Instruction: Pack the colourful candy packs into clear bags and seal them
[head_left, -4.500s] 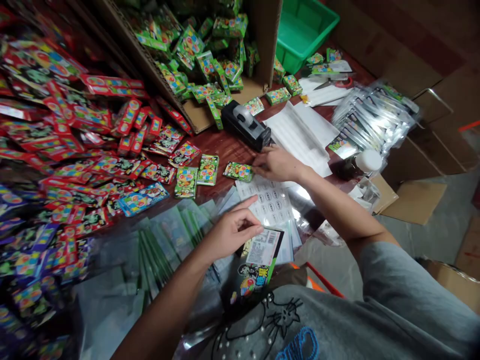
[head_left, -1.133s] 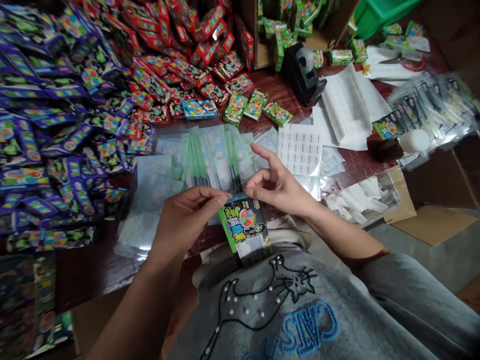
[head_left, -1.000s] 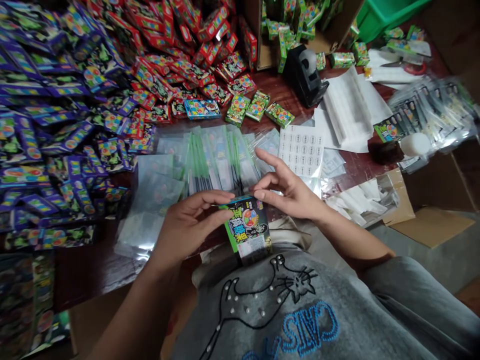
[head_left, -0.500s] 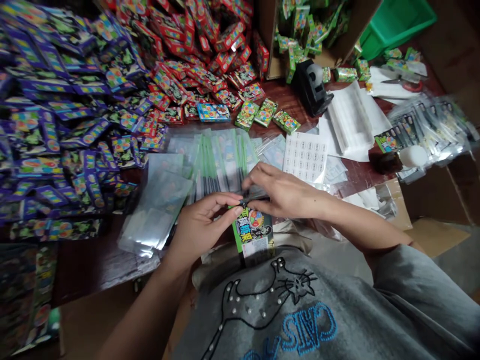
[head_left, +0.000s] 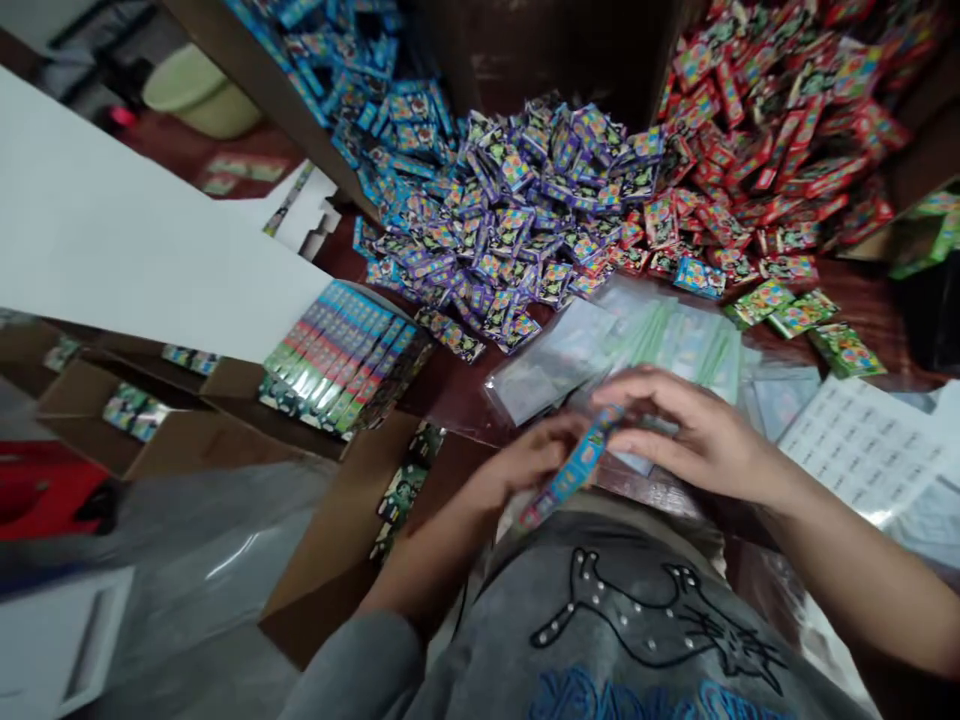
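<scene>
Both my hands hold one flat packed bag of small candy boxes [head_left: 570,472] just above my lap, seen edge-on with a blue side showing. My left hand [head_left: 525,462] grips its lower part with fingers curled. My right hand [head_left: 686,432] closes over its top end. Under my hands, on the dark red table [head_left: 457,385], lie clear plastic bags [head_left: 600,340]. A white sticker sheet [head_left: 862,450] lies to the right of my right hand.
Piles of small boxes cover the table: purple [head_left: 510,220], blue [head_left: 375,110], red [head_left: 757,130], a few green [head_left: 795,315]. A cardboard carton [head_left: 330,570] with stacked finished packs [head_left: 337,360] stands left of my lap. A white board [head_left: 127,250] and more cartons are further left.
My view has swung left, so the carton and floor now show. The pack has turned from face-up to edge-on, still held in both hands.
</scene>
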